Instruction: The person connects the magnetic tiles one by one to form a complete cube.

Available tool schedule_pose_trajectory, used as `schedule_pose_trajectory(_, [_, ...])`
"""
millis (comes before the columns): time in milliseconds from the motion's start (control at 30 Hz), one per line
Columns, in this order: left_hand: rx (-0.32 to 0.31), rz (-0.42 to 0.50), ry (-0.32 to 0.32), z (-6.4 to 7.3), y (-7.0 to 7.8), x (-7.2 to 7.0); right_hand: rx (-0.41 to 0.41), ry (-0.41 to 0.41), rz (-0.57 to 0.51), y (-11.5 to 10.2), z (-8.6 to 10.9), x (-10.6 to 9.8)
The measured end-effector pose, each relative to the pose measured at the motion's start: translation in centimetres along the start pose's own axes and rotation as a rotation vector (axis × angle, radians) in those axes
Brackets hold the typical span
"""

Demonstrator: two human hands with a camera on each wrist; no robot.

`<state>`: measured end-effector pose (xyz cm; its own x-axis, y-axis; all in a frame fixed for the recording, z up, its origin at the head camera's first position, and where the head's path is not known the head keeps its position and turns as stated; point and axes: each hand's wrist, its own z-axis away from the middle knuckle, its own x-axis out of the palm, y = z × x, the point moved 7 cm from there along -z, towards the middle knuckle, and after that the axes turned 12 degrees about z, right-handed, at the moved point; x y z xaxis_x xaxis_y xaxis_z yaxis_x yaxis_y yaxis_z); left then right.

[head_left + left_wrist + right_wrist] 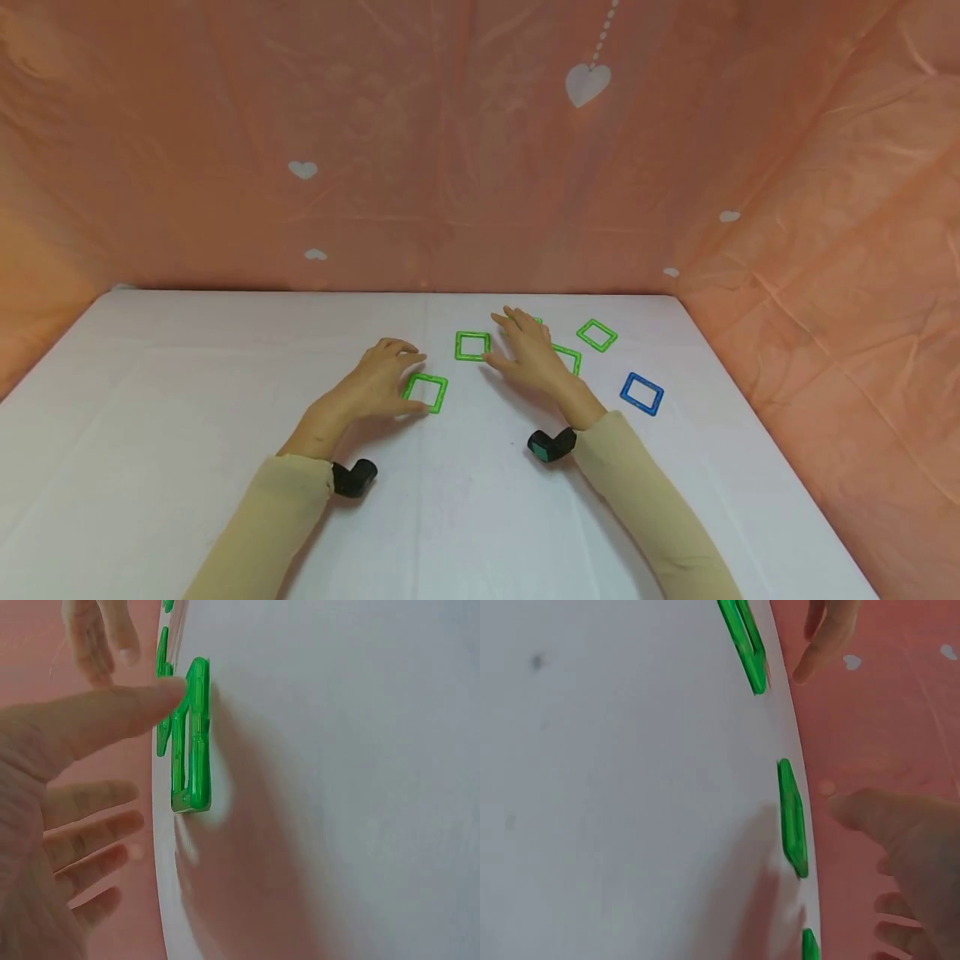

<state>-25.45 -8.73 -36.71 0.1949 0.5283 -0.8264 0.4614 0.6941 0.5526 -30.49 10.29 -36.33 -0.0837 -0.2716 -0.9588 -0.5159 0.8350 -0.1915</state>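
Around a green square plastic frame [442,395] my left hand [367,385] is spread, thumb at its near edge and fingers by its far side. In the left wrist view the thumb [135,712] overlaps the same frame's top end, with the other fingers apart from it. My right hand [528,357] hovers with loosely extended fingers just right of a second green square frame [458,346], its thumb close to that frame's right edge. Partly hidden behind this hand are another green frame [577,363] and a bit of green [537,320] beyond it. Neither hand grips anything.
To the right lie a tilted green square frame [605,328] and a blue square frame [627,385], flat on the white tabletop [465,517]. Orange cloth [450,167] with white hearts hangs behind the table and along its sides. Both wrists carry small black cameras.
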Motion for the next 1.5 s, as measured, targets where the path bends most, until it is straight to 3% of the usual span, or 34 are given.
schedule_pose_trajectory(300, [-0.046, 0.121, -0.068, 0.1, -0.3, 0.6, 0.002, -0.113, -0.058, -0.3, -0.9, 1.8])
schedule_pose_trajectory(500, [-0.049, 0.154, -0.073, 0.0, -0.3, 0.8, 0.018, -0.151, -0.113, -0.2, -1.1, 2.5])
schedule_pose_trajectory(800, [-0.050, 0.206, -0.055, -0.4, -0.5, 1.1, -0.022, -0.136, -0.087, -0.8, -1.4, 2.4])
schedule_pose_trajectory(1033, [-0.048, 0.225, -0.032, -0.8, -0.3, 1.4, 0.042, -0.106, -0.020, -0.5, -1.0, 2.0])
schedule_pose_trajectory(1500, [-0.085, 0.244, -0.027, -1.4, 0.1, 1.9, 0.141, -0.067, -0.109, 0.6, -0.1, 1.6])
